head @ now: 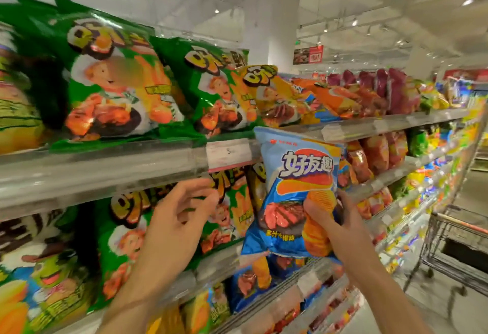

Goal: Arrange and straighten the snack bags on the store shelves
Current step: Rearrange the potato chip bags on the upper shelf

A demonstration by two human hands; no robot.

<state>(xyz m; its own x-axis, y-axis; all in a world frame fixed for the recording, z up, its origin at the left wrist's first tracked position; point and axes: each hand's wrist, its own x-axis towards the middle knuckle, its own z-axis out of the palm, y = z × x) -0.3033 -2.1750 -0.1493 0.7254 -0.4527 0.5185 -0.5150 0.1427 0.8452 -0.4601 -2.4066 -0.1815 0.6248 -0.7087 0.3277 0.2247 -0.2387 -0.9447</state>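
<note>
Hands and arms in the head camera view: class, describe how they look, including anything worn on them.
Both the left hand and the right hand are bare, with no gloves. No rings, watch or bracelet show. Both forearms are uncovered down to the bottom edge of the frame, so no sleeve is visible. Nails look short and plain; the picture is too soft for finer detail.

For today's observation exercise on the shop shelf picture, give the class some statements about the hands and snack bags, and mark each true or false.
1. The right hand grips a blue chip bag. True.
2. The blue bag lies flat on the top shelf. False: it is held upright in front of the shelves.
3. The left hand reaches toward a green bag on the second shelf. True.
4. The top shelf holds only purple bags. False: large green bags stand nearest.
5. A shopping cart stands at right. True.
</note>
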